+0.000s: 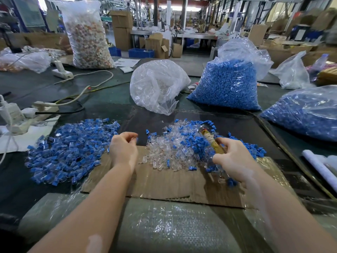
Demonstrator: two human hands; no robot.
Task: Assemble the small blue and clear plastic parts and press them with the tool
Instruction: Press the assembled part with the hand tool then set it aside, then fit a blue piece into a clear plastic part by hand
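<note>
A pile of joined blue and clear parts (71, 152) lies at the left of the table. In the middle is a heap of loose clear parts (164, 150) mixed with loose blue parts (195, 141). My left hand (124, 148) hovers between the two piles, its fingers curled around a small part whose blue tip shows at the fingertips. My right hand (231, 156) grips a yellowish stick-like tool (209, 139) that points up and away over the loose heap.
A cardboard sheet (164, 183) lies under my hands. Behind stand a bag of clear parts (156, 84) and two bags of blue parts (228, 84) (306, 114). Power strips and cables (45, 106) sit at the left, white rolls (321, 167) at the right.
</note>
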